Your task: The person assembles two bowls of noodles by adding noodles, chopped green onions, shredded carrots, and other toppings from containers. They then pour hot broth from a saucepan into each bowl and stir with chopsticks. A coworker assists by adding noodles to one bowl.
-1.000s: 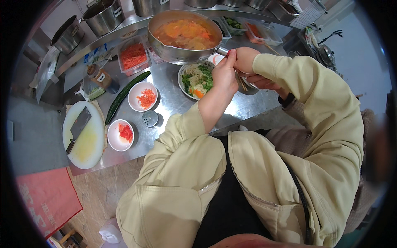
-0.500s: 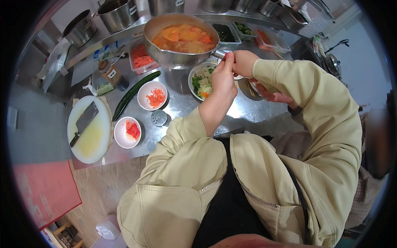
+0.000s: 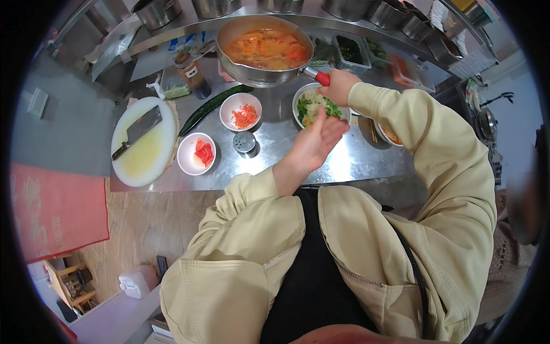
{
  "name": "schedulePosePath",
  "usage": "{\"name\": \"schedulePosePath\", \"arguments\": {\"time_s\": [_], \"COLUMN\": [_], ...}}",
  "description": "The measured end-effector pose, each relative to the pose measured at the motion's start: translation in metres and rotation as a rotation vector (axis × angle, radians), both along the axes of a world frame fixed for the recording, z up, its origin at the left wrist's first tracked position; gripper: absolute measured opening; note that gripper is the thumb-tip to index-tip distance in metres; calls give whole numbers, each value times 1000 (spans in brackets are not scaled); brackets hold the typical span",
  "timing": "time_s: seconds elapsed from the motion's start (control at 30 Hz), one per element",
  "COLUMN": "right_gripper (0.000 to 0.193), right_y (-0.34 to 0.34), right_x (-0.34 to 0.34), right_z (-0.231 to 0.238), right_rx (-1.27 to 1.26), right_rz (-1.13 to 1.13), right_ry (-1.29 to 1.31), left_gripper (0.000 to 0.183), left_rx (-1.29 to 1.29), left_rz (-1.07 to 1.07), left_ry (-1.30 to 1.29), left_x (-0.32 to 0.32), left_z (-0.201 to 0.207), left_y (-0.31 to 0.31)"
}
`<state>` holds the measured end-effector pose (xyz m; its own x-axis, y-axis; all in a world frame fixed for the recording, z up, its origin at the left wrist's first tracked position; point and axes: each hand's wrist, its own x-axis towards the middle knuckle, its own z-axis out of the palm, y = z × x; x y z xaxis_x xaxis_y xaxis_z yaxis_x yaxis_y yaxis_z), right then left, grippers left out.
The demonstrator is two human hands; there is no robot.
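My right hand [image 3: 339, 88] grips the red end of a saucepan's handle. The steel saucepan [image 3: 260, 78], full of orange-red soup with chunks in it, is held up over the far part of the counter. My left hand [image 3: 316, 140] is off the handle, its fingers stretched out and nothing in them. It hovers in front of a white bowl [image 3: 297, 109] of noodles and green vegetables, hiding part of it. Left of that stand a small bowl of chopped orange-red bits [image 3: 245, 116], a metal shaker [image 3: 245, 143] and a small bowl of red pieces [image 3: 203, 153].
A cleaver [image 3: 143, 126] lies on a round white cutting board [image 3: 146, 166] at the left. Near it are a cucumber [image 3: 209, 109] and a brown sauce bottle [image 3: 192, 74]. Tubs of greens [image 3: 350, 51] stand behind. Another bowl [image 3: 389, 135] is half hidden by my right sleeve. Pots line the shelf above.
My left hand has let go of the handle and opened, moving down toward me. My right hand still holds the saucepan. Another person's hand at the right has gone from view.
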<state>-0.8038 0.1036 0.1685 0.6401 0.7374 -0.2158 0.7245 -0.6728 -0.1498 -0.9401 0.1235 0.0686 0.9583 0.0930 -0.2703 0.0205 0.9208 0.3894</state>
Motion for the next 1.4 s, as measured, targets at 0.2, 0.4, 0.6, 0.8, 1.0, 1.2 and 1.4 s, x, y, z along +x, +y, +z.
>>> {"name": "schedulePosePath", "arguments": {"time_s": [0.2,0.4,0.6,0.8,1.0,1.2,1.4], "right_gripper": [39,39,39,41,40,39,38], "right_y": [-16,-61,-106,-115,-115,-124,-142], "right_x": [-1,-12,-36,-68,-97,-122,-130], "right_z": [-16,-26,-48,-71,-76,-73,-65], "right_rx": [27,-4,5,23,32,24,4], "right_rz": [6,-117,-282,-408,-540,-604,-621], "right_ry": [-5,-64,-80,5,10,16,17], "left_gripper": [50,61,65,64,60,60,62], "left_rx": [201,272,313,308,363,381,391], "left_rz": [-154,-187,-225,-260,-311,-360,-406], "left_ry": [274,194,182,181,215,243,179], "left_x": [-79,-162,-232,-259,-270,-281,-281], "left_z": [-28,-62,-88,-93,-90,-94,-99], "left_y": [8,48,87,104,110,122,127]}}
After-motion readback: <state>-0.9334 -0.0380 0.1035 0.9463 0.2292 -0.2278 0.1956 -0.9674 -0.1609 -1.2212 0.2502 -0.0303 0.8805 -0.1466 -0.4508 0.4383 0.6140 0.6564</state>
